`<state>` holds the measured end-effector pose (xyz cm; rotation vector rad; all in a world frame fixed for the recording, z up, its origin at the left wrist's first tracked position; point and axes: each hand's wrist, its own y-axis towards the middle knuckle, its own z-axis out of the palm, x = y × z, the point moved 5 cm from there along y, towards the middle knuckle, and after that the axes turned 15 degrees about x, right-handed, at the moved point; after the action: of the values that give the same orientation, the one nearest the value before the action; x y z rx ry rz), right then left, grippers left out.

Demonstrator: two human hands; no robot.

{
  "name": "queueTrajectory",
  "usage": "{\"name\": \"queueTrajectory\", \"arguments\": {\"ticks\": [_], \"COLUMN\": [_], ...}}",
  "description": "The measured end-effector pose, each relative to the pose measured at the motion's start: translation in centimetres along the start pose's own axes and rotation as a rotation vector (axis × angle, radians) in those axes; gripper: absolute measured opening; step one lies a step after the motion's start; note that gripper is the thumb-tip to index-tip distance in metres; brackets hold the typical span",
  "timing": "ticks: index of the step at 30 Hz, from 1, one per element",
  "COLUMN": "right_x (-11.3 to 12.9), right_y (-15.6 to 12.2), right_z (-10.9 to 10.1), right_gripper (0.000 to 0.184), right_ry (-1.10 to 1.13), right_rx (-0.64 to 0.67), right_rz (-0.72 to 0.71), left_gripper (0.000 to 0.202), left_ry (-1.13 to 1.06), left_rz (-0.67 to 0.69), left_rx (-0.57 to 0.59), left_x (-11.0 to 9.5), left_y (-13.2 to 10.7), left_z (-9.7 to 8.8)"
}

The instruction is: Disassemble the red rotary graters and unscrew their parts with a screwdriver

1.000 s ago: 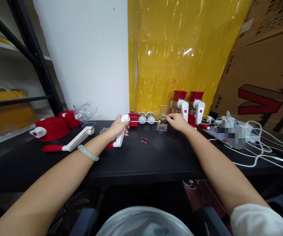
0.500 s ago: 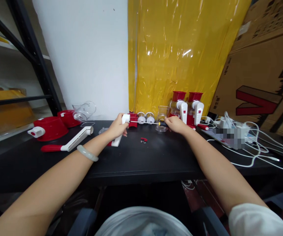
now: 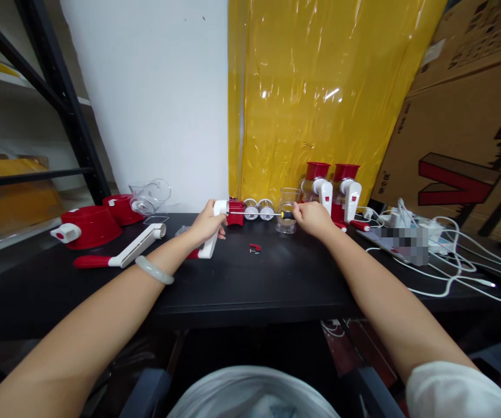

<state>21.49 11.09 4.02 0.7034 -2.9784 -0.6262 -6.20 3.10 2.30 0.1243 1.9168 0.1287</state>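
Note:
My left hand [image 3: 209, 225] is closed round a white crank handle [image 3: 208, 248] with a red grip, its round socket end turned to the right. In my right hand [image 3: 312, 218] is a screwdriver [image 3: 285, 215] with a black and yellow handle. The long metal shaft runs level to the left, its tip at the socket end of the crank handle; whether the tip sits inside cannot be seen. On the black table below the shaft lie a small red piece [image 3: 255, 247] and tiny screws [image 3: 254, 251].
To the left are red housings [image 3: 89, 227], a second crank handle [image 3: 134, 247] and a clear plastic hopper [image 3: 152, 197]. Behind the shaft stand metal drums [image 3: 266, 209] and a clear cup [image 3: 286, 223]. Two assembled rotary graters [image 3: 346, 194] and tangled white cables [image 3: 446, 255] occupy the right.
The crank handle's socket end and the screwdriver have shifted very slightly. The screwdriver shaft now lies more level, and both hands keep their hold.

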Motion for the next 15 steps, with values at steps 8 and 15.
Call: {"name": "queueTrajectory", "arguments": {"ticks": [8, 15], "right_x": [0.4, 0.5], "right_y": [-1.0, -1.3], "right_z": [-1.6, -2.0], "right_gripper": [0.046, 0.043], "right_ry": [-0.043, 0.041], "right_rx": [-0.109, -0.175], "right_rz": [-0.029, -0.046], "left_gripper": [0.044, 0.045], "left_ry": [-0.108, -0.128], "left_rz": [-0.044, -0.1], "left_rx": [0.052, 0.071], "left_x": [0.2, 0.8], "left_y": [0.0, 0.2], "left_z": [0.2, 0.2]}}
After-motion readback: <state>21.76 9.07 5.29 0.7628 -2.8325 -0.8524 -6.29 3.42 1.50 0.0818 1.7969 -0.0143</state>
